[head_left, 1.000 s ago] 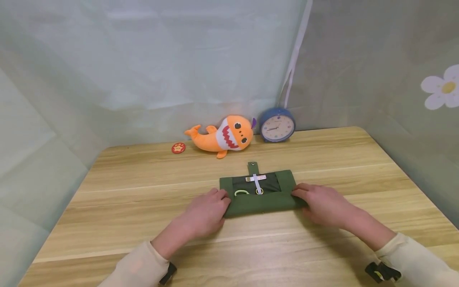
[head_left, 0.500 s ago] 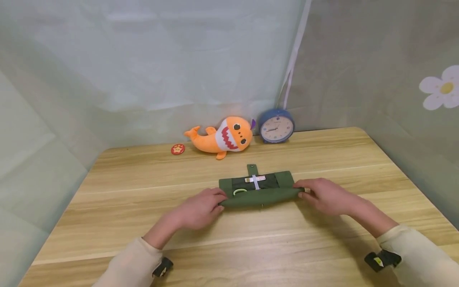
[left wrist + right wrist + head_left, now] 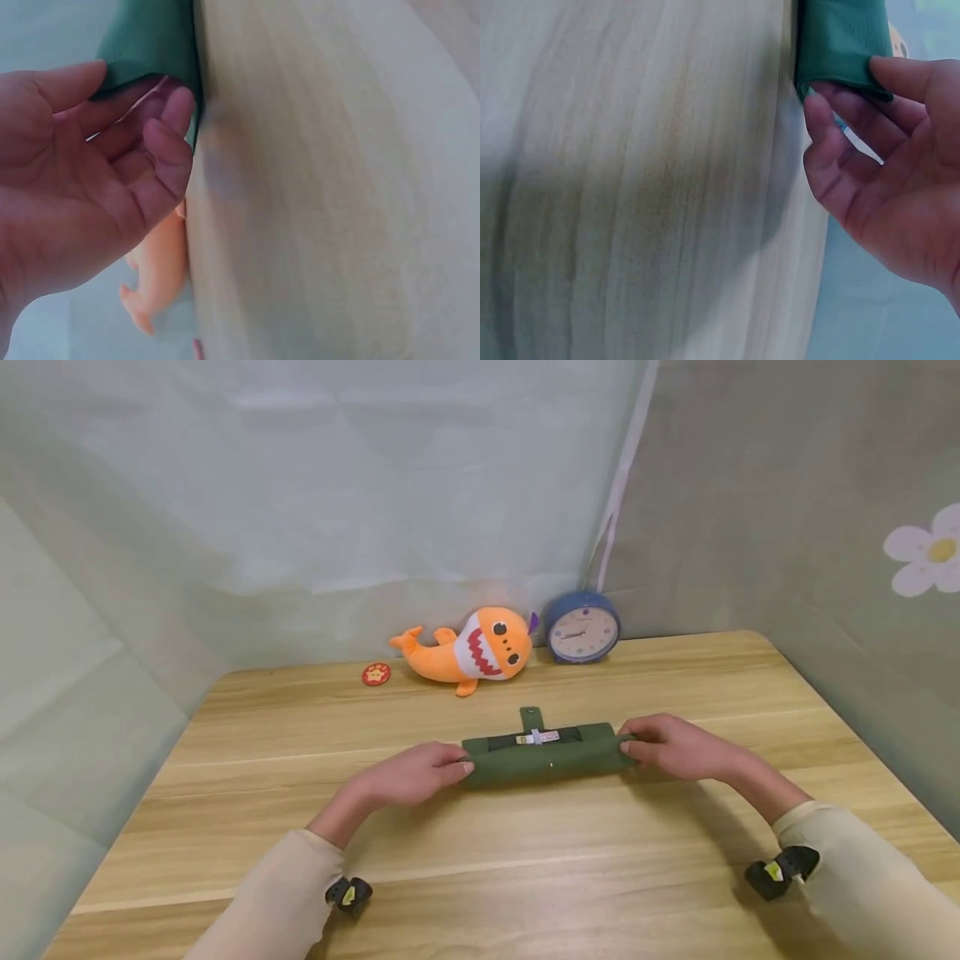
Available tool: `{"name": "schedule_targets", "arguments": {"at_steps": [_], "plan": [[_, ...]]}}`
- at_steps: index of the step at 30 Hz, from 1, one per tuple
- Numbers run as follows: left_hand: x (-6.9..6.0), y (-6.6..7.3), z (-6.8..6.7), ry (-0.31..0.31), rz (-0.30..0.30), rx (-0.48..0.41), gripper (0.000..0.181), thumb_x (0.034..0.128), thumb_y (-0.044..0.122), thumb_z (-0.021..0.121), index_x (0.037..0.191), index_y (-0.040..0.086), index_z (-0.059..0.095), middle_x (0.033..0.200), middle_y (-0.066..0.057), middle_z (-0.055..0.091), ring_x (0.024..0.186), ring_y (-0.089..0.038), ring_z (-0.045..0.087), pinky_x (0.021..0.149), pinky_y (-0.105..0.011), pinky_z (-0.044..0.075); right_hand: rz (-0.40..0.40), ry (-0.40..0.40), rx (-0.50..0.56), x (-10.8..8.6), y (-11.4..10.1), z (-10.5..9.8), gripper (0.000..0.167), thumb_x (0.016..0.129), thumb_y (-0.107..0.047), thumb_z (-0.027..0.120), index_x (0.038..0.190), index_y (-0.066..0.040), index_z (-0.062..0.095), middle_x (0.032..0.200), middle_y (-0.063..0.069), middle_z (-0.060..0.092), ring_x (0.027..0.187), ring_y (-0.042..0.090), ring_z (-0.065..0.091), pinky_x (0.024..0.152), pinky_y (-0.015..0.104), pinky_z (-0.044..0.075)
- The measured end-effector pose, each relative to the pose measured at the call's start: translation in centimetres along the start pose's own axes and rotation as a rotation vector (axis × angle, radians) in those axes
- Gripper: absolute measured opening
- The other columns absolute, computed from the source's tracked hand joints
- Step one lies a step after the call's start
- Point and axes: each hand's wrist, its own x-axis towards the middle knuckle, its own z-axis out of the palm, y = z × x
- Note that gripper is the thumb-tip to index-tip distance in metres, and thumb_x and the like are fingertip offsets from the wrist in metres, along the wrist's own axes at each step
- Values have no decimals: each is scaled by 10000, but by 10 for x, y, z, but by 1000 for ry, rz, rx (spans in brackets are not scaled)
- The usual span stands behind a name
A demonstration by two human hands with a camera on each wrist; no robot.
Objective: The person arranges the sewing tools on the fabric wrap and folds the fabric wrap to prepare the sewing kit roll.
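Note:
A green fabric roll-up pouch point(image 3: 517, 767) lies across the wooden table, its near part folded over toward the back. A dark inner strip with a small white label point(image 3: 547, 737) still shows along the far side, and a snap strap point(image 3: 532, 719) sticks out behind it. My left hand point(image 3: 420, 772) pinches the left end of the fold, thumb on top. At the other end my right hand point(image 3: 681, 748) pinches the fold the same way. In the left wrist view the fingers reach under the green cloth point(image 3: 150, 41); the right wrist view shows a similar grip.
An orange plush shark point(image 3: 465, 652) lies at the back of the table point(image 3: 525, 877). Beside it stand a round blue clock point(image 3: 583, 628) on the right and a red star disc point(image 3: 376, 674) on the left. Pale cloth hangs behind.
Both hands have moved away from me with the near edge of the pouch, folding it over. The pale green loop and yellow ring inside are now covered.

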Motion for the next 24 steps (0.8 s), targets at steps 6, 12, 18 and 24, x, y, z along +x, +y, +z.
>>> {"name": "schedule_targets", "arguments": {"at_steps": [6, 12, 18, 24], "plan": [[6, -14, -2, 19, -45, -197, 328, 1140, 241, 444, 1026, 30, 668, 999, -78, 624, 843, -177, 540, 725, -288, 467, 70, -27, 86, 3, 7, -5, 213, 1119, -201, 508, 1064, -26, 616, 886, 107, 633, 713, 165, 576, 628, 289, 507], [5, -19, -2, 49, -45, -289, 223, 1099, 157, 505, 1145, 12, 668, 1150, -128, 650, 939, -209, 571, 747, -306, 511, 75, -26, 102, -1, 11, -9, 203, 1126, -187, 493, 1103, -16, 600, 963, 128, 647, 872, 220, 633, 680, 350, 579], [9, -1, 5, 113, -143, -323, 526, 937, 174, 785, 1284, 21, 420, 1116, -130, 578, 809, -197, 574, 635, -315, 531, 50, -46, 90, -2, 7, -7, 204, 1122, -196, 509, 1081, -26, 614, 930, 133, 621, 801, 188, 592, 626, 314, 541], [16, 11, 14, 244, -165, -117, 723, 856, 185, 895, 1445, 81, 489, 1267, -151, 577, 883, -221, 590, 808, -372, 531, 35, -51, 59, -1, 5, -5, 197, 1120, -190, 511, 1058, -43, 627, 922, 124, 629, 796, 185, 594, 622, 303, 532]]}}
